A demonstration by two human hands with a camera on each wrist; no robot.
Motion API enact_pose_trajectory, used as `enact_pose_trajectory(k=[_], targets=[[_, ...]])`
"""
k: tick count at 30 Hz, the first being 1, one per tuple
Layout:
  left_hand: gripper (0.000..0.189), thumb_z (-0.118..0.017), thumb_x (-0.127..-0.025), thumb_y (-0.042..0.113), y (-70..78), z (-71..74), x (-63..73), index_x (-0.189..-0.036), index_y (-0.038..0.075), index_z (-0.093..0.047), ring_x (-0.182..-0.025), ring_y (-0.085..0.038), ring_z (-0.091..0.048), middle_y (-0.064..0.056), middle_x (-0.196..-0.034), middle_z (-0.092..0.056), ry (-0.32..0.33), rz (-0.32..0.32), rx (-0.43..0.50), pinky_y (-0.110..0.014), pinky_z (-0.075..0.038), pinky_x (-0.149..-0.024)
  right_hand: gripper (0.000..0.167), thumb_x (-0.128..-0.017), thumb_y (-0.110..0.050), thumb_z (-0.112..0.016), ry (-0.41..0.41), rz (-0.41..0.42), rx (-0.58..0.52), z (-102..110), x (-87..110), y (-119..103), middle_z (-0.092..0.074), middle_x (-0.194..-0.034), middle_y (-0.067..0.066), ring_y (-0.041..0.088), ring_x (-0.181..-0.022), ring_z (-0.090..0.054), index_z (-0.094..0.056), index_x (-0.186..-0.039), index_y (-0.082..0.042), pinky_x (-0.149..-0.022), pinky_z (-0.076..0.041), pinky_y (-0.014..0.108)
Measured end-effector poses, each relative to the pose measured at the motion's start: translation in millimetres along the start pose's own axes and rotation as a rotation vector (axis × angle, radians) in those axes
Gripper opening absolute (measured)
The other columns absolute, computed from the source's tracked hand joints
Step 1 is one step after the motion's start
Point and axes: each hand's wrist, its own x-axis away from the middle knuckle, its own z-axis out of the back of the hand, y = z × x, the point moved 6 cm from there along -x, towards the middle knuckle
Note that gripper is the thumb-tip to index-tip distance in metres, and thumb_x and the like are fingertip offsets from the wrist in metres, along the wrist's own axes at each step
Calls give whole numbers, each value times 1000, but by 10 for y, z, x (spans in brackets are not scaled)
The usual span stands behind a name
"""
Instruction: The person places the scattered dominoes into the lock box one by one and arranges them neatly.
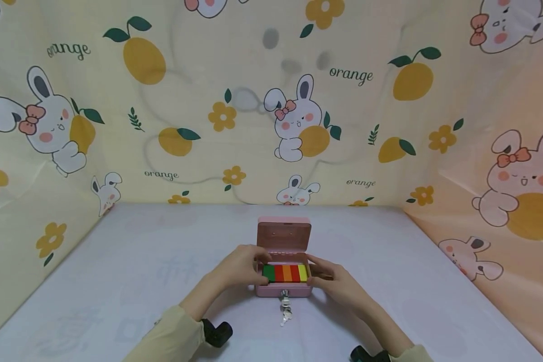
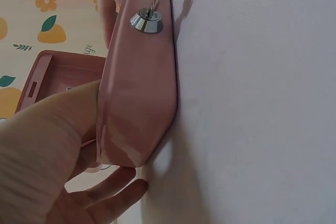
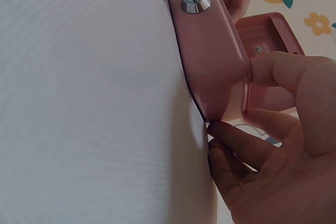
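A pink metal cash box [image 1: 271,291] stands on the table with its lid [image 1: 284,236] raised. Inside, a row of green, red, orange and yellow blocks [image 1: 287,273] lies side by side. My left hand [image 1: 242,266] holds the box's left side, its thumb over the rim in the left wrist view and other fingers low by the end wall. At the right end, my right hand [image 1: 339,282] grips the box, thumb [image 3: 268,69] on the rim corner and fingertips [image 3: 223,132] near the bottom edge. Keys [image 1: 286,309] hang from the front lock [image 3: 195,2].
The box sits on a white-covered table [image 1: 163,261]. A patterned cloth [image 1: 253,141] with rabbits and oranges hangs at the back and both sides. Black wrist devices [image 1: 217,333] show at the sleeves [image 1: 172,337].
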Motion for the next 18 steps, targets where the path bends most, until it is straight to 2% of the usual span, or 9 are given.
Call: enact_pose_trajectory(k=[12, 18], targets=[[39, -87, -74, 20, 4, 3, -18, -107, 9, -71, -89, -16, -61, 2, -95, -68, -12, 5, -13, -29, -53, -82, 62, -89, -22, -72, 12, -3, 24, 3, 5, -16, -59, -134, 8, 33, -125, -51, -49, -146, -21, -98, -35, 68], [39, -86, -72, 15, 39, -2, -20, -108, 6, -71, -90, -18, -61, 0, -96, -68, -27, 47, -14, -32, -54, -82, 62, -89, -22, -72, 8, -4, 15, -3, 12, -13, -59, -134, 8, 33, -125, -51, -49, -147, -20, -98, -35, 68]])
